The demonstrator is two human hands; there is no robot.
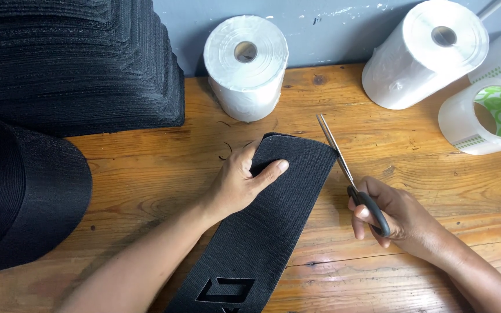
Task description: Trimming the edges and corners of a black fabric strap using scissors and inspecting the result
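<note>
Here, seen from the head camera, a black strip (262,232) lies flat near the middle of the surface (413,162), running to its near edge. The left hand (242,179) presses it down, fingers spread flat over its far end. The right hand (389,217) is clamped on scissors (349,174), blades closed along the strip's right edge. The strip looks light, flexible and coarse-woven (probably not slippery); pinning it near the cut seems the best hold. No containers show: only stacked black material (76,64) at the far left corner and white rolls (244,66) along the far edge.
</note>
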